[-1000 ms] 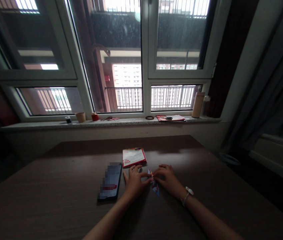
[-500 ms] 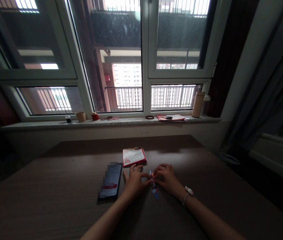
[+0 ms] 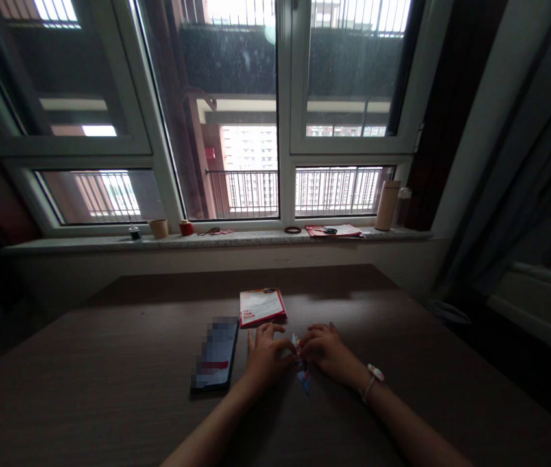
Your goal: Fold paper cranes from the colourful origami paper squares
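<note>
A slim piece of folded paper (image 3: 303, 382), blue with red patches and pointed at both ends, lies lengthwise away from me on the dark table. From its left side my left hand (image 3: 269, 357) closes thumb and index finger on the paper's middle, while its other fingers spread toward the far side. My right hand (image 3: 328, 351) grips the same middle part from the right, its fingers curled and a bracelet (image 3: 372, 378) at the wrist. The fingertips of both hands nearly meet and hide the paper's centre.
Left of my left hand lies a phone (image 3: 215, 357). A stack of red-edged printed paper (image 3: 261, 307) sits just beyond my hands on the table (image 3: 110, 350). Along the windowsill (image 3: 256, 239) stand a paper cup (image 3: 159, 228), a red spool (image 3: 186, 227) and a tall bottle (image 3: 387, 205).
My left hand has shifted slightly, its thumb and index finger drawn up along the paper's middle. More of the paper's near end shows. The right hand keeps nearly the same place.
</note>
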Demonstrator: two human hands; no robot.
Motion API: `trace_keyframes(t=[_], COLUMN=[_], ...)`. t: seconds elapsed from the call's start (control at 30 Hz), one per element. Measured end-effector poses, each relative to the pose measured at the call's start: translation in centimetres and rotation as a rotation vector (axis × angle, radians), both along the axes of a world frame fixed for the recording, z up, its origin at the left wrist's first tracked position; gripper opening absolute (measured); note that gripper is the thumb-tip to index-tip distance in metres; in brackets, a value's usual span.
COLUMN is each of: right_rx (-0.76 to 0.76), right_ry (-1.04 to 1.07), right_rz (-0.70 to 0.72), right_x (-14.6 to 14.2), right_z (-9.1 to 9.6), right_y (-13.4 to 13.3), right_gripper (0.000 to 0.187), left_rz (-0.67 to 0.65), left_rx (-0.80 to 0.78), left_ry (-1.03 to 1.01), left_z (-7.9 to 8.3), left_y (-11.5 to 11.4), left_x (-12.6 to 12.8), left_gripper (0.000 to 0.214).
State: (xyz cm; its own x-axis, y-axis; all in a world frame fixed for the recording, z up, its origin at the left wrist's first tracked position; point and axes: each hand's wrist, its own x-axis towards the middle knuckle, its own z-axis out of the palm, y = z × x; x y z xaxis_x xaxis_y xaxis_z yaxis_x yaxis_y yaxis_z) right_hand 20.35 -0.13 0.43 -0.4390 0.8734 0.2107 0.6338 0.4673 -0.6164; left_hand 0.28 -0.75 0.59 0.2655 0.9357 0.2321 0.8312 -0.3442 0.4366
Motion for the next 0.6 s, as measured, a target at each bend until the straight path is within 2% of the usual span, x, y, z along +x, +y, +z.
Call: trace_keyframes(t=[0.27, 0.6], right_rx=[-0.032, -0.041], right_ry=[-0.006, 0.037], right_rz=[0.005, -0.009], right_x=[0.3, 0.2], right_z=[-0.3, -0.9], right_y=[0.3, 0.8], right_gripper=[0.026, 0.015], left_rz=[-0.072, -0.050], left_rx=[-0.075, -0.115], left_ry=[-0.013, -0.002], left_z=[-0.2, -0.2], left_y=[0.4, 0.5], left_x=[-1.0, -1.0], left_gripper=[0.017, 0.016])
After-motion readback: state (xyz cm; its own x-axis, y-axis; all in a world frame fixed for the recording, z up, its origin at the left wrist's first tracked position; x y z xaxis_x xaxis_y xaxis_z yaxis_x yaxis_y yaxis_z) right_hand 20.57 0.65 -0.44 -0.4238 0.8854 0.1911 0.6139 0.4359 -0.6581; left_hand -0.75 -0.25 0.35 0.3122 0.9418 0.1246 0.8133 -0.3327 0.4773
